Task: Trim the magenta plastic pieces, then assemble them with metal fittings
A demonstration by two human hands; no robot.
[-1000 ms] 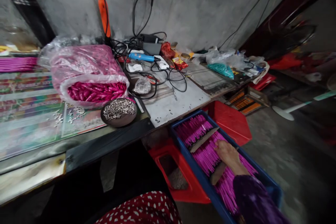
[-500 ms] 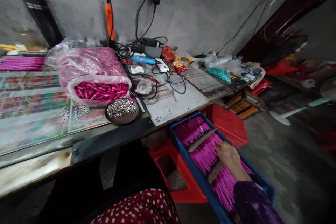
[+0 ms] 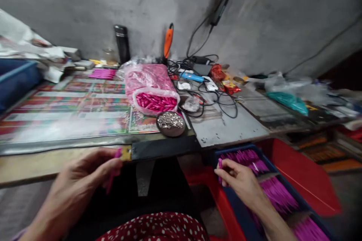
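Note:
My left hand (image 3: 85, 175) is in front of the table edge, its fingers pinched round a thin pink tube (image 3: 112, 171). My right hand (image 3: 237, 179) is lifted over the near end of the blue crate (image 3: 308, 205), fingers closed on a pink tube (image 3: 220, 163). The crate holds rows of pink tubes (image 3: 275, 194). On the table stand a plastic bag of pink caps (image 3: 154, 101) and a dark bowl of small metal pieces (image 3: 170, 121).
A printed sheet (image 3: 70, 115) covers the table's left part. Cables, a blue tool (image 3: 194, 77) and an orange tool (image 3: 168, 41) lie by the wall. Red bins (image 3: 296, 175) stand on the floor beside the crate. A blue box (image 3: 15, 79) is at the far left.
The view has swung left. My right hand rose from the tubes in the crate with one tube pinched. My left hand has come into view, holding a pink tube.

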